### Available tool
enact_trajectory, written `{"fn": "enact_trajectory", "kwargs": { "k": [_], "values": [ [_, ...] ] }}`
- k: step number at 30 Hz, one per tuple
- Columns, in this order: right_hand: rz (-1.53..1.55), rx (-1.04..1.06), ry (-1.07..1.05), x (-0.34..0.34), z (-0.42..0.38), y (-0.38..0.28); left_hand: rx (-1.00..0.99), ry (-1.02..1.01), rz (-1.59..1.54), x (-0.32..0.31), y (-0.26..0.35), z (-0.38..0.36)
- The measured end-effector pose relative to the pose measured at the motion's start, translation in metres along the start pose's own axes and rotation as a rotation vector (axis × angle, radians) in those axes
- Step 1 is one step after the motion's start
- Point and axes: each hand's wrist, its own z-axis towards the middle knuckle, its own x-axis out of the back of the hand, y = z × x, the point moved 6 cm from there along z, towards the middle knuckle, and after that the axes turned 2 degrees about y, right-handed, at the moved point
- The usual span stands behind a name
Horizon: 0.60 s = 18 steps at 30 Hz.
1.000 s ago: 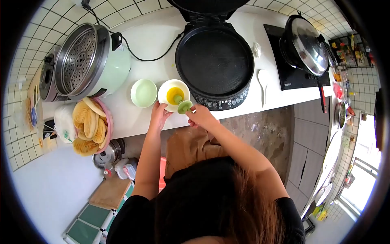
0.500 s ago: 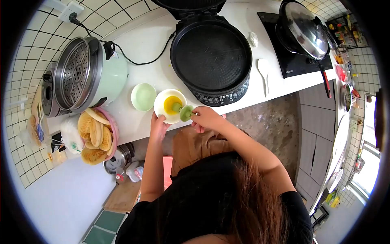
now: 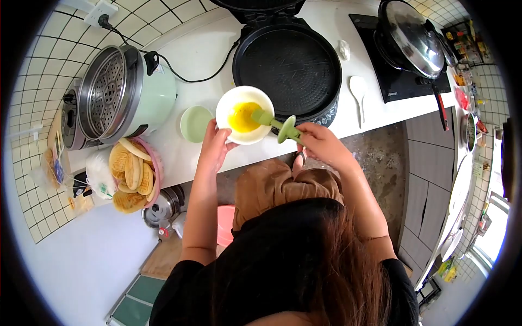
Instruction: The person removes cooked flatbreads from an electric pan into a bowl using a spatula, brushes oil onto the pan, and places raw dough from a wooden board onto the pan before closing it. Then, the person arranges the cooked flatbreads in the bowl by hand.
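Note:
My left hand [image 3: 213,148] grips the lower left rim of a white bowl [image 3: 227,104], lifted off the counter and overlapping the front left of the black electric baking pan [image 3: 291,65]. Yellow liquid, like oil or egg, [image 3: 237,120] pools inside the bowl. In my right hand [image 3: 325,145] is the handle of a green silicone basting brush [image 3: 286,129] with a round disc on its shaft. Its head dips over the bowl and touches the liquid. A pale green bowl [image 3: 194,124] stands left of my left hand.
A steamer pot [image 3: 149,100] and a pink basket [image 3: 157,179] of flat breads stand at left. A white spatula [image 3: 358,95] lies right of the pan. Beyond it, a lidded wok [image 3: 413,43] sits on a cooktop [image 3: 394,89]. A power cord [image 3: 204,80] crosses the counter.
The white bowl has come up off the counter and moved right, toward the pan. My right hand has shifted right with the brush, which now shows more of its length.

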Motion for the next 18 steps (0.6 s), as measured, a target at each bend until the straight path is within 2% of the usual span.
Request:
{"fn": "enact_trajectory", "kwargs": {
  "k": [4, 9, 18],
  "values": [
    [0.097, 0.035, 0.142, 0.026, -0.014, -0.010, -0.028, 0.006, 0.074, -0.027, 0.019, 0.023],
    [0.360, 0.055, 0.257, 0.054, -0.024, 0.000, -0.072, -0.004, 0.101, -0.059, 0.035, 0.055],
    [0.462, 0.040, 0.393, 0.082, -0.038, 0.021, -0.169, 0.033, 0.259, -0.097, 0.051, 0.100]
  ]
}}
